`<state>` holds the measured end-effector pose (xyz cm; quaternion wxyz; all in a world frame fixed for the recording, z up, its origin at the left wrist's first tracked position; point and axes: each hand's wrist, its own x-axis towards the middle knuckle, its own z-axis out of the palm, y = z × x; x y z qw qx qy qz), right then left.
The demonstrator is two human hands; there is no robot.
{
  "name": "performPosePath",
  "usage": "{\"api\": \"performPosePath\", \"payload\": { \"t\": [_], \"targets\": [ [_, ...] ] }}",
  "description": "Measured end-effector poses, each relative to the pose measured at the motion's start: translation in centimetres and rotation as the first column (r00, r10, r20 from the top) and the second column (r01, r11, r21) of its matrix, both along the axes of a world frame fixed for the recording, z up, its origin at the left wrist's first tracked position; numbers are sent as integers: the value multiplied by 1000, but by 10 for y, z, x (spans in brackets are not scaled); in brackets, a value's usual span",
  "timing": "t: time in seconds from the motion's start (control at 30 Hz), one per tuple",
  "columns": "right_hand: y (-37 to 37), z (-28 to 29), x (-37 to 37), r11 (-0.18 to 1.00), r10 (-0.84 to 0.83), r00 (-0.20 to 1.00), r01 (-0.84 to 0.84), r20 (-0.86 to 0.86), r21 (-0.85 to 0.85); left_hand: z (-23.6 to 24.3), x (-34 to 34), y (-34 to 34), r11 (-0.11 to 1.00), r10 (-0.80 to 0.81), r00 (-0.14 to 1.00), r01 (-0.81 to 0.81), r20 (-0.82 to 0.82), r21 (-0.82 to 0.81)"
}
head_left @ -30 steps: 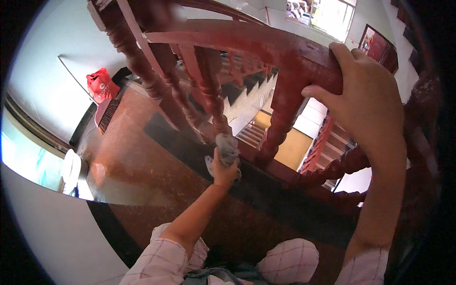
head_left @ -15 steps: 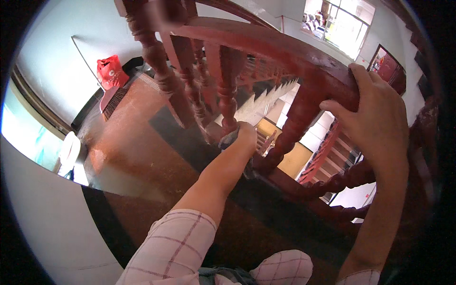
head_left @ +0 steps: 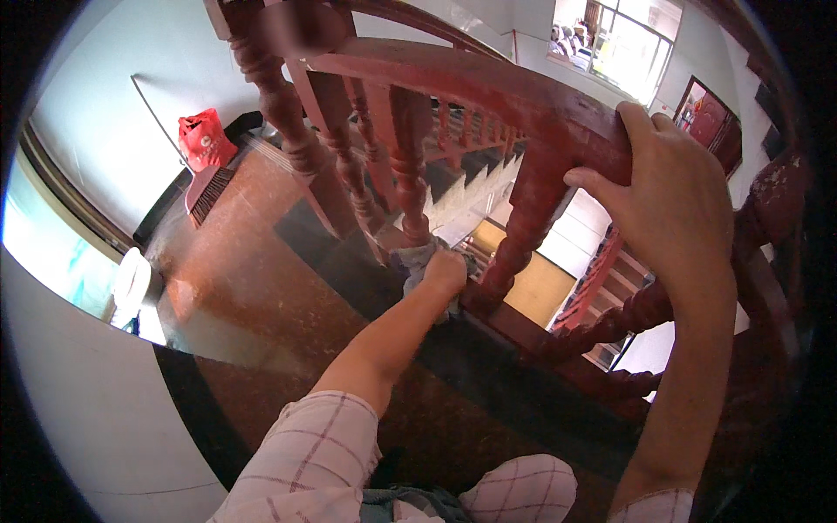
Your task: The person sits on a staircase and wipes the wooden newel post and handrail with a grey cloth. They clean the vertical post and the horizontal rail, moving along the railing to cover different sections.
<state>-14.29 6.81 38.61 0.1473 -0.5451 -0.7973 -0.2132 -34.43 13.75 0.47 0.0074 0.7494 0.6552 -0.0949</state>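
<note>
My left hand (head_left: 443, 274) is closed on a grey cloth (head_left: 418, 261) at the foot of a dark red turned baluster (head_left: 409, 183), against the bottom rail of the banister. Its fingers are partly hidden by the back of the hand. My right hand (head_left: 664, 187) is wrapped over the dark red wooden handrail (head_left: 532, 96) near a thick post, its thumb along the side. A black band (head_left: 309, 248) of floor runs along the foot of the balusters.
A broom (head_left: 207, 196) and red plastic bag (head_left: 202, 139) stand by the left wall. A white bucket (head_left: 133, 292) sits lower left. Through the railing, stairs (head_left: 610, 270) descend to a lower floor. A bright window (head_left: 628, 48) and a doorway (head_left: 711, 122) are beyond.
My left hand and cloth have moved from on the baluster down and right to its foot, shifting slightly lower since half a second ago. My right hand stays on the handrail.
</note>
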Motion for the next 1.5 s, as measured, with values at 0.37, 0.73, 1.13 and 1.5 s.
{"api": "performPosePath", "payload": {
  "t": [0.37, 0.73, 1.13, 1.5],
  "targets": [
    [1, -7, 7, 997, 49, 999, -49, 1, 67, -29, -1, -52, 877, 60, 957, -186, 283, 443],
    [2, 1, 7, 997, 73, 997, -73, -13, 26, -10, -94, -105, 870, 489, 736, -445, 468, -210],
    [5, -10, 2, 998, -40, 998, 42, -46, 41, 18, -146, -6, 908, -116, 381, -333, 917, 254],
    [10, -22, 10, 997, 79, 975, -78, -209, 14, 4, -125, 31, 984, 143, 884, -175, 446, 32]
  ]
}}
